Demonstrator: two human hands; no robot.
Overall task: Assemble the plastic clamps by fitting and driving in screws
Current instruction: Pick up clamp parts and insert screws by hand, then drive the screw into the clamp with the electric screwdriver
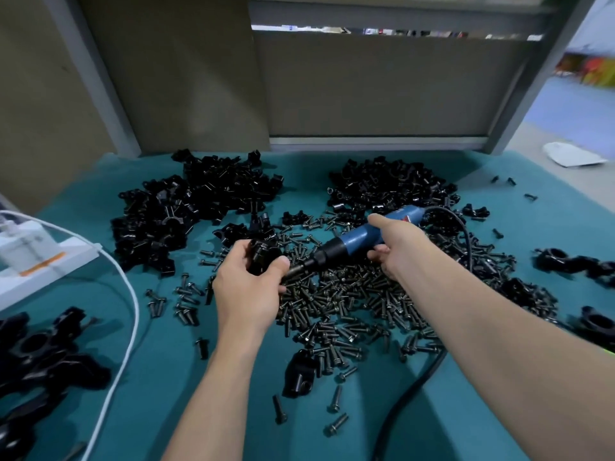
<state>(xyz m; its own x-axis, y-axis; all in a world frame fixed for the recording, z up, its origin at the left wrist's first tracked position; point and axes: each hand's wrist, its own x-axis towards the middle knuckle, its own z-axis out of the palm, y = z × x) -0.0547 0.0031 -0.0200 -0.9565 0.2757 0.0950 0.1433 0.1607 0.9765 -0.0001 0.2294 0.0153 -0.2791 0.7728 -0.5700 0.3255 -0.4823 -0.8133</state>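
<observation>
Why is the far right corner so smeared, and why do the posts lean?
Head view: the aisle at upper right is streaked by motion blur, while the left hand gripping a clamp, the right hand holding the blue screwdriver and the screw pile look fairly sharp; the wide-angle lens tilts the grey post; soft shadows lie beside the forearms on the teal mat.

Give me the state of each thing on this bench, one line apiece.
left hand: grips a black clamp.
right hand: grips the blue screwdriver, bit pointing toward the black clamp.
screws: loose, heaped on the teal mat.
clamp parts: loose heaps at the back.
</observation>
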